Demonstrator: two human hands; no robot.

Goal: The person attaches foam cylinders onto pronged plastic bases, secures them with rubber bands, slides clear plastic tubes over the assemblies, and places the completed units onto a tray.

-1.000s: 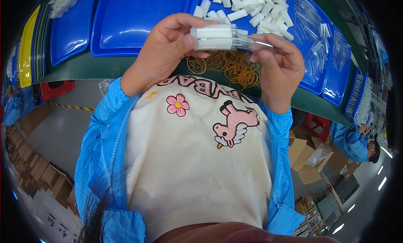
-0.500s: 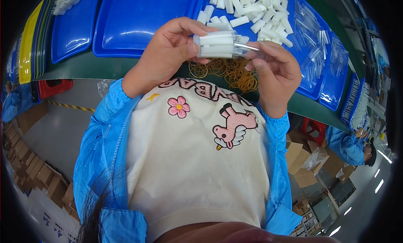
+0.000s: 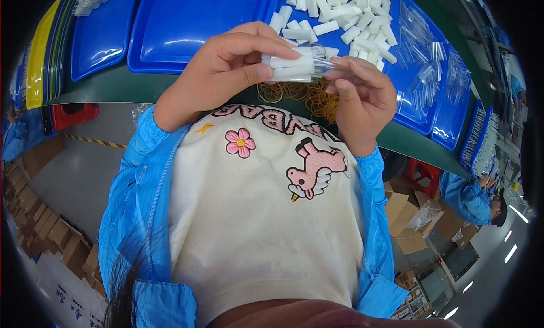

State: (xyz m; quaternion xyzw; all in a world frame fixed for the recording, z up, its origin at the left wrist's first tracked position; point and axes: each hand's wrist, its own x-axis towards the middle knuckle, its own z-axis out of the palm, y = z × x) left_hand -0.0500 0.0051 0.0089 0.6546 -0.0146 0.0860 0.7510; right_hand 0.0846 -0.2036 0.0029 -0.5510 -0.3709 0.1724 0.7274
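White cylinders (image 3: 292, 72) show through the clear plastic of the small bundle (image 3: 302, 63) that I hold above the table (image 3: 102, 91), close to my chest. My left hand (image 3: 224, 70) is closed around its left end, fingers laid over the top and thumb pressed along the near side. My right hand (image 3: 365, 96) holds the narrower clear end between thumb and curled fingers; those fingers hide just where each tip presses.

Right below the bundle, a tangled heap of tan rubber bands (image 3: 323, 104) lies on the dark green table, just beyond my cream sweatshirt (image 3: 260, 226) with its pink flower and unicorn. Farther back, many loose white pieces (image 3: 362, 25) are piled on blue, some lying across others. To the right of them, thin clear tubes (image 3: 416, 62) lie scattered in a blue tray (image 3: 418, 122), with more in the next one along. On my left sits a wide blue tray (image 3: 192, 22), then a smaller one, then stacked trays (image 3: 42, 53) with a yellow one showing at the outer edge.

Off to the right, another person (image 3: 467, 197) in blue sits beyond a red stool (image 3: 422, 176) and some open cardboard boxes (image 3: 403, 217).
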